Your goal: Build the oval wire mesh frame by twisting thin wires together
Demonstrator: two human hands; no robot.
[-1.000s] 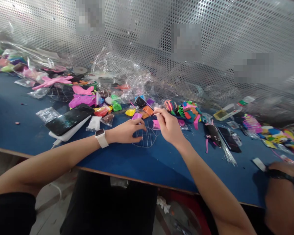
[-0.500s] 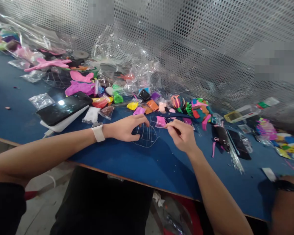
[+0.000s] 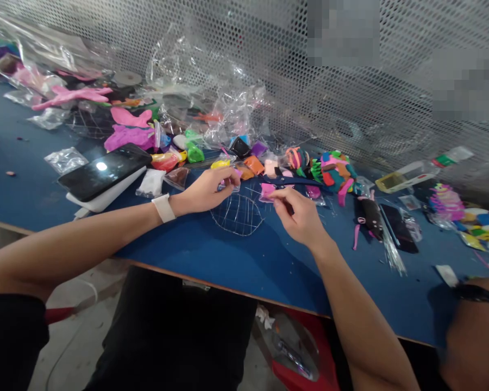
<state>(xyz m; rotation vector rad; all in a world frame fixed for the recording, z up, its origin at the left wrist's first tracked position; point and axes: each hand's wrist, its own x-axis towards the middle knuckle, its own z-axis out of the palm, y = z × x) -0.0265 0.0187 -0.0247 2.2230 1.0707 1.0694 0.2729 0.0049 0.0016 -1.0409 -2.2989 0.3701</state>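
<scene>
A wire mesh frame (image 3: 237,217), rounded in outline with a grid of thin wires, lies on the blue table in front of me. Above its far left side, my left hand (image 3: 212,187) has its thumb and fingers brought together at one end of a thin wire (image 3: 252,190). My right hand (image 3: 297,214), right of the frame, pinches the other end between thumb and forefinger. Just behind the right fingertips is a bright pink clay packet (image 3: 266,191). A purple clay packet (image 3: 236,183) shows beyond the left fingers, partly covered by them.
A black phone (image 3: 106,171) rests on a white object at left. Clay packets, clay figures (image 3: 337,172) and crumpled clear plastic (image 3: 232,103) line the perforated metal panel. Right are a bottle (image 3: 424,171), a wire bundle (image 3: 392,255) and another person's arm (image 3: 475,336).
My left hand has lifted away from the mesh frame and its spread fingers have closed together. The right hand keeps its pinch, nearly in place. The view has shifted slightly.
</scene>
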